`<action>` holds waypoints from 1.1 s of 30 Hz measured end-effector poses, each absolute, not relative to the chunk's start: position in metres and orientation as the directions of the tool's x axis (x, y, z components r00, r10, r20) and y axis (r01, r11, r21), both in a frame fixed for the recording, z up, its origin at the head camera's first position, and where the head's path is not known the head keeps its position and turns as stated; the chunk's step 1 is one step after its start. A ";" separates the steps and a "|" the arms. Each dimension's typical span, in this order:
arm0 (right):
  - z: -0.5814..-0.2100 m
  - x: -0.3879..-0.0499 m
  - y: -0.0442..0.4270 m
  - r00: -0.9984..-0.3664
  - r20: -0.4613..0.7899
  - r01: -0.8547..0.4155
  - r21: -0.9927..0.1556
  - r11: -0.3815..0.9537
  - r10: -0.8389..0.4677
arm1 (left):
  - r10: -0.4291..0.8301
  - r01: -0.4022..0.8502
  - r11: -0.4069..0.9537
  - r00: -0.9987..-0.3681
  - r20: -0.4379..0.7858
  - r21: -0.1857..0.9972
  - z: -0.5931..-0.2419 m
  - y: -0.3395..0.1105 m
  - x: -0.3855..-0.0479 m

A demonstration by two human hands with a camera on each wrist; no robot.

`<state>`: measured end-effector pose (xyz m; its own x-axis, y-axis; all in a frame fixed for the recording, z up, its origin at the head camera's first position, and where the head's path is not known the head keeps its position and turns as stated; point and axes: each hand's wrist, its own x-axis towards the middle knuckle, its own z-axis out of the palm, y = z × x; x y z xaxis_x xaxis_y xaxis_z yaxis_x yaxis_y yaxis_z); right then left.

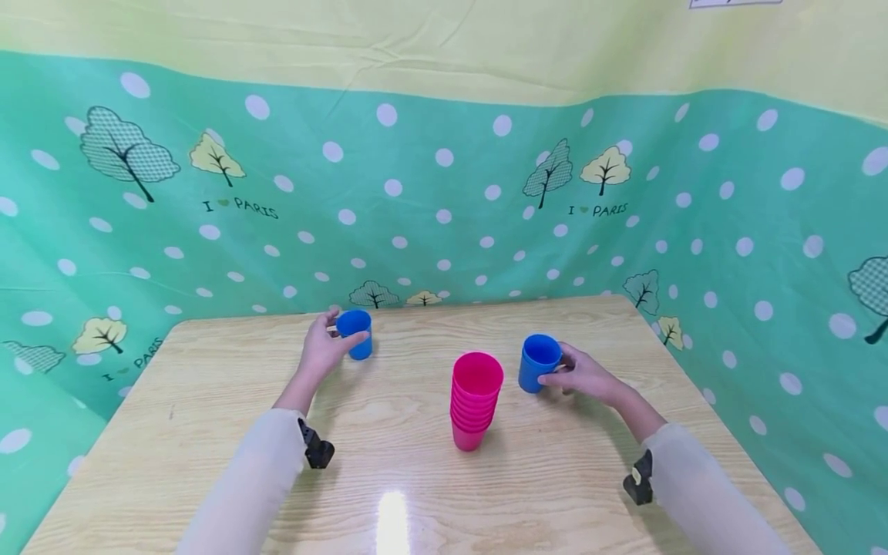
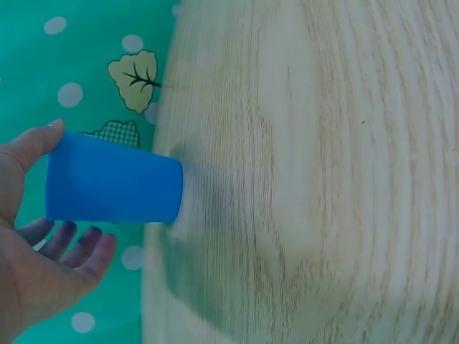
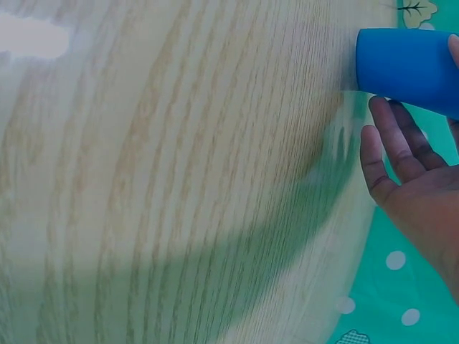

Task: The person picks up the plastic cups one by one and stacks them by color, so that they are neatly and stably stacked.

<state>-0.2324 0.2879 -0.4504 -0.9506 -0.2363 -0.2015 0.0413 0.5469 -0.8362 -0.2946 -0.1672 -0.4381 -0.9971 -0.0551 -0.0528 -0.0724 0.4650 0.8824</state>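
Observation:
At the back left of the table, my left hand (image 1: 327,345) holds a single blue cup (image 1: 356,337) near its rim, between thumb and fingers. In the left wrist view this cup (image 2: 115,179) has its narrow base at the tabletop. My right hand (image 1: 588,376) grips a blue cup (image 1: 533,371) on the right side; a second rim line suggests another nested with it. The right wrist view shows this blue cup (image 3: 405,68) with fingers (image 3: 394,140) beneath its side and the thumb partly cut off. Between the hands stands a tall nested stack of pink cups (image 1: 475,408), untouched.
The wooden table (image 1: 388,447) ends at a green dotted cloth (image 1: 416,193) with printed trees, hanging behind and on both sides. Black wrist devices sit on both sleeves (image 1: 243,486). A bright reflection lies near the front.

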 end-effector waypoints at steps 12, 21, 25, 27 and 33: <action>-0.452 -0.230 0.287 -0.951 -0.210 0.053 -0.835 0.548 -0.228 | -0.052 -0.089 0.485 -0.996 -0.073 0.870 -0.437 -0.166 -0.296; -0.451 -0.230 0.288 -0.949 -0.193 0.028 -0.837 0.546 -0.248 | -0.014 -0.074 0.507 -0.997 -0.077 0.859 -0.426 -0.155 -0.297; -0.452 -0.231 0.289 -0.948 -0.194 0.026 -0.837 0.547 -0.252 | 0.021 -0.044 0.511 -0.998 -0.064 0.859 -0.414 -0.148 -0.297; -0.453 -0.232 0.289 -0.948 -0.198 0.029 -0.835 0.549 -0.251 | 0.036 -0.034 0.506 -0.998 -0.060 0.862 -0.406 -0.143 -0.296; -0.453 -0.233 0.289 -0.950 -0.202 0.035 -0.828 0.559 -0.239 | 0.095 0.018 0.493 -0.995 -0.033 0.870 -0.381 -0.124 -0.294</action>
<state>-0.2329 0.2894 -0.4527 -0.9499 -0.2387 -0.2018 0.0354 0.5593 -0.8282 -0.2938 -0.1239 -0.3806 -0.9949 0.0950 -0.0328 0.0185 0.4934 0.8696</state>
